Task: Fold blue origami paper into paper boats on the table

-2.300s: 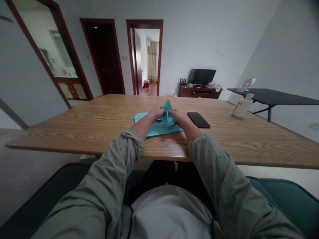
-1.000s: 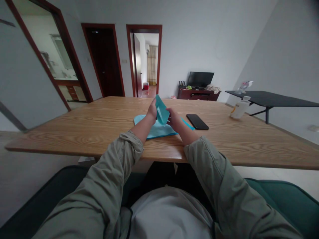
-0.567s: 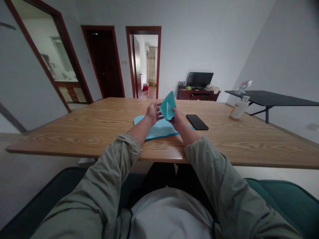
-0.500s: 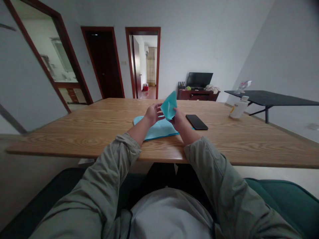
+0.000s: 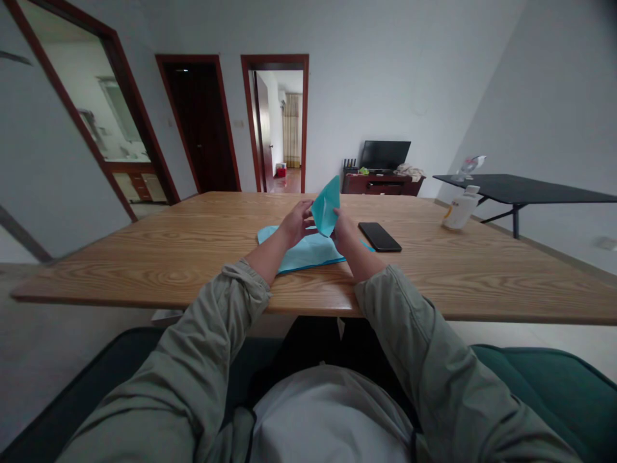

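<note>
A folded piece of turquoise paper [image 5: 326, 207] is held up above the table, pointed at the top and creased down its face. My right hand [image 5: 344, 230] grips its lower right edge between thumb and fingers. On the other side, my left hand [image 5: 295, 225] has its fingers at the left edge, partly spread, with some tips hidden behind the paper. Beneath both hands lies a light blue flat sheet or stack [image 5: 308, 252] with a darker blue edge, partly covered by my forearms. A thin blue strip [image 5: 367, 245] shows beside my right wrist.
A black phone [image 5: 380, 236] lies on the wooden table [image 5: 193, 251] to the right of my right hand. Farther right stands a white bottle [image 5: 461, 208]. Behind it is a black table [image 5: 525, 188] with a clear bottle [image 5: 470, 167] on it.
The held paper has turned slightly and looks narrower. More of the blue strip shows by my right wrist. Both hands stay in nearly the same place.
</note>
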`<control>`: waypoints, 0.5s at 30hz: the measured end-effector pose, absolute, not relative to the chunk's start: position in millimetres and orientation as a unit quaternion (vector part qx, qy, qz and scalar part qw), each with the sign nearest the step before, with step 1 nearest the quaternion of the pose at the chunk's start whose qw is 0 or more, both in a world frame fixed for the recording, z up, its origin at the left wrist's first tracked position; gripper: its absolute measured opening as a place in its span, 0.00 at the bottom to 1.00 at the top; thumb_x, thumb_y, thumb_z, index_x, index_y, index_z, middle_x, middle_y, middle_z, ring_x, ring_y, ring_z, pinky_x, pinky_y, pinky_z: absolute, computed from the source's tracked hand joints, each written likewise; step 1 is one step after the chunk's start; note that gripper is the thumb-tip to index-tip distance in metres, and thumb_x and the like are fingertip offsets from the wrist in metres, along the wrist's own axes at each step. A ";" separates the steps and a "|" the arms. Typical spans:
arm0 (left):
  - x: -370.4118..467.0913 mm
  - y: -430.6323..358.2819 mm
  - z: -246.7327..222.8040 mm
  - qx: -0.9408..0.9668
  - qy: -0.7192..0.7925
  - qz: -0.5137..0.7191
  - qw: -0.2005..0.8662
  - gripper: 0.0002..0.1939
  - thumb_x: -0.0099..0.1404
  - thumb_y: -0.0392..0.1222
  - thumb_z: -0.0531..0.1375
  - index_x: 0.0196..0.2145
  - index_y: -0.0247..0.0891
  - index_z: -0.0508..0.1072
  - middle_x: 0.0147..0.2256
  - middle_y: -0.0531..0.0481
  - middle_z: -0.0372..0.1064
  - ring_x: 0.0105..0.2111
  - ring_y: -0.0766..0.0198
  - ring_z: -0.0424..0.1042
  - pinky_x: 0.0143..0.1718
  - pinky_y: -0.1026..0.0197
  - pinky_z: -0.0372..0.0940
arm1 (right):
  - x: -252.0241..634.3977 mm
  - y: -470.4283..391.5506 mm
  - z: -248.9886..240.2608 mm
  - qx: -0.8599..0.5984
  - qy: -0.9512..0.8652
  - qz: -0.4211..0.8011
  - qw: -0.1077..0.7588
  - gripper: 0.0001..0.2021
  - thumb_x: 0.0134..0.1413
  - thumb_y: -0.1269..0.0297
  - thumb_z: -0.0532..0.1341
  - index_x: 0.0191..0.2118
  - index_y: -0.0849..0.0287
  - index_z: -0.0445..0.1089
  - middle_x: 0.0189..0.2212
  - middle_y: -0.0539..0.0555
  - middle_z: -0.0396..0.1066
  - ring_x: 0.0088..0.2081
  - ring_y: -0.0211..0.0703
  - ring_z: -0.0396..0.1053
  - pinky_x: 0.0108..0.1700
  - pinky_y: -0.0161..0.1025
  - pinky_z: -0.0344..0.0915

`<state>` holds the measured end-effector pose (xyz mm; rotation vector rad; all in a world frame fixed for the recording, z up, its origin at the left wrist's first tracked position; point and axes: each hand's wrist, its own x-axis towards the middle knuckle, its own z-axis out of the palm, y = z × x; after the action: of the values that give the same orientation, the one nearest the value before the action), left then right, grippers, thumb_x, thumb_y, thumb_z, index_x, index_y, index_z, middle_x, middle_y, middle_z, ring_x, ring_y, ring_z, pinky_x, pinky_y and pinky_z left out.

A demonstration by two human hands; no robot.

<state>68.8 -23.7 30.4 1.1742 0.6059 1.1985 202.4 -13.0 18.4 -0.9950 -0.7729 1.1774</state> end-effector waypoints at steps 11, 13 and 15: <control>73.1 -27.8 30.1 0.571 0.298 0.550 0.531 0.18 0.59 0.54 0.63 0.40 0.43 0.65 0.35 0.53 0.69 0.27 0.69 0.70 0.27 0.66 0.65 | 207.9 3.3 3.0 -0.372 -0.429 0.505 0.649 0.14 0.55 0.50 0.57 0.40 0.53 0.69 0.30 0.51 0.73 0.29 0.44 0.71 0.28 0.39 0.68; 73.3 -28.8 30.8 0.592 0.311 0.555 0.495 0.18 0.59 0.54 0.64 0.40 0.42 0.65 0.34 0.53 0.69 0.26 0.70 0.69 0.25 0.67 0.64 | 207.7 5.3 1.3 -0.371 -0.428 0.505 0.651 0.14 0.55 0.51 0.56 0.40 0.54 0.70 0.29 0.51 0.73 0.29 0.44 0.71 0.28 0.40 0.68; 72.7 -29.7 32.1 0.606 0.323 0.558 0.466 0.18 0.59 0.53 0.63 0.40 0.41 0.66 0.33 0.53 0.69 0.24 0.70 0.69 0.24 0.68 0.63 | 206.8 5.7 1.2 -0.363 -0.434 0.510 0.648 0.14 0.56 0.52 0.55 0.41 0.54 0.70 0.28 0.50 0.73 0.29 0.44 0.71 0.29 0.40 0.69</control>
<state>72.7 -29.7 32.1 1.4878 0.7939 1.3704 206.8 5.7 1.2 -0.8243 -0.9872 1.1587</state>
